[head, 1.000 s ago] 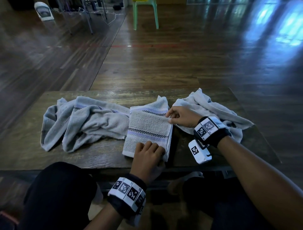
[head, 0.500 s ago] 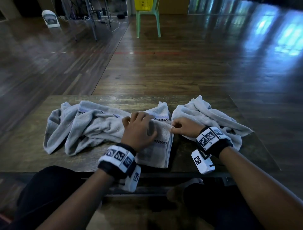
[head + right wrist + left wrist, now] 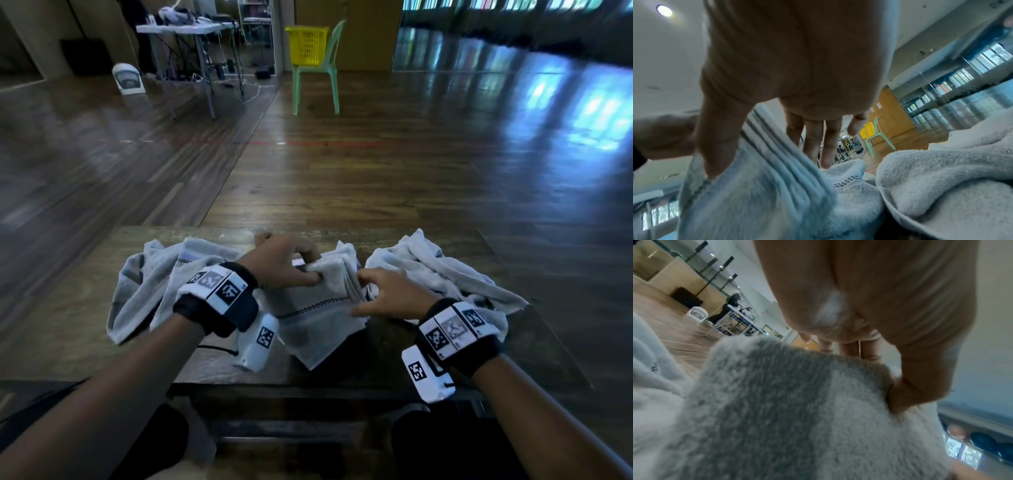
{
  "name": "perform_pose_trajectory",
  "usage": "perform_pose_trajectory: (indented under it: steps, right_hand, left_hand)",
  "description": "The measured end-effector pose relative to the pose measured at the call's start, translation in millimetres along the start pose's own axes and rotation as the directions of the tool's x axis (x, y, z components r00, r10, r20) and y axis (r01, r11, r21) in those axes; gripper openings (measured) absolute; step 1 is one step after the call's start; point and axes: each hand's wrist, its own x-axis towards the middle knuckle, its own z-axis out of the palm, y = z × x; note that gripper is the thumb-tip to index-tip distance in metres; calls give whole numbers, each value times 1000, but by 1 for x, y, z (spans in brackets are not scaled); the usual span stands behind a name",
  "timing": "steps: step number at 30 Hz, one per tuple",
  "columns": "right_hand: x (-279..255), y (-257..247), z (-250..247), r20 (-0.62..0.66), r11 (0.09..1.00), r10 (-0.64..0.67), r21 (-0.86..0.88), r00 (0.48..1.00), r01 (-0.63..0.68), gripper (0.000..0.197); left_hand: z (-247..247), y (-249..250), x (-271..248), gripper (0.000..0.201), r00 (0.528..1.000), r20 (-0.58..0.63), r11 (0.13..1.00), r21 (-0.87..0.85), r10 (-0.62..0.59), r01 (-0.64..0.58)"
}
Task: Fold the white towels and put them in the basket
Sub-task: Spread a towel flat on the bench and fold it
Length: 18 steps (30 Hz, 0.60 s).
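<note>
Left hand (image 3: 281, 265) pinches the folded towel (image 3: 322, 308), right hand (image 3: 387, 294) open against it; two crumpled towels (image 3: 431, 270) unfolded; yellow basket (image 3: 306, 44) at twelve o'clock.

Folded towel (image 3: 322, 308): terry cloth, fuzzy matt nap, woven checkered band. Loose towels left (image 3: 154, 284) and right (image 3: 442, 274): same rough cloth. Table (image 3: 68, 308): worn wood, dull sheen. Floor (image 3: 376, 171): glossy wood planks, reflective. Basket (image 3: 306, 46): yellow perforated plastic. Chair (image 3: 315, 82): smooth green plastic.

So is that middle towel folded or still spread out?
Folded: the middle towel shows stacked layers where the left hand grips it.
</note>
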Motion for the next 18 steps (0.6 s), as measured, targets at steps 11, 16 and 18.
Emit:
perform_pose_trajectory:
  steps: [11, 16, 18]
  right_hand:
    - [7, -35, 9, -90, 999, -17, 26, 996, 19, 18]
    - [10, -30, 19, -28, 988, -19, 155, 999, 23, 17]
    - [14, -22, 28, 22, 992, 16, 125, 1000, -19, 20]
  left_hand:
    - [-23, -40, -76, 41, 950, -213, 948, -268, -230, 169]
    - [7, -68, -95, 50, 939, -56, 879, -376, -338, 294]
    - [23, -75, -97, 44, 941, 20, 884, -337, -339, 325]
